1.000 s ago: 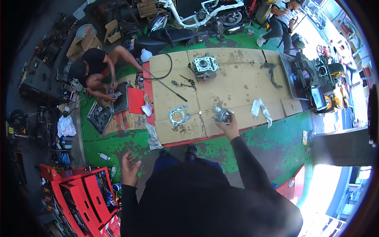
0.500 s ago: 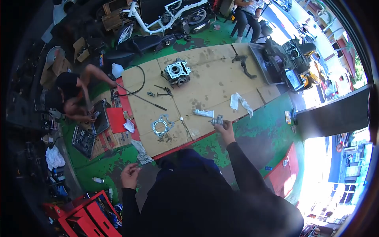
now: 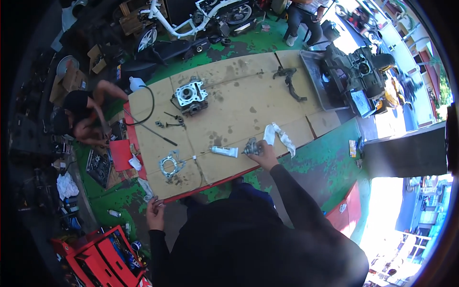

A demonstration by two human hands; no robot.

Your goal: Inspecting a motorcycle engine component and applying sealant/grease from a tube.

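Observation:
My right hand (image 3: 266,157) is closed round a small grey metal engine part (image 3: 251,146), over the near edge of the cardboard-covered table (image 3: 229,115). A white tube (image 3: 224,151) lies just left of it, and a crumpled white cloth (image 3: 285,138) lies beyond. My left hand (image 3: 155,213) is at the near left table corner, its fingers curled by the end of a greyish rag (image 3: 145,188); whether it grips the rag is unclear. On the cardboard are a ring-shaped gasket (image 3: 169,166), an engine cylinder block (image 3: 191,95) and several small metal parts (image 3: 174,120).
At the left a co-worker (image 3: 86,115) crouches over a tool case (image 3: 99,167). A red tool chest (image 3: 103,258) stands near my left arm. An engine (image 3: 358,69) sits by a metal tray (image 3: 318,91) at the far right. A person sits (image 3: 306,21) at the back.
The view has shifted, so the table sits further left and lower. My right hand has moved farther over the table with the metal part, now turned. My left hand has come to the table corner.

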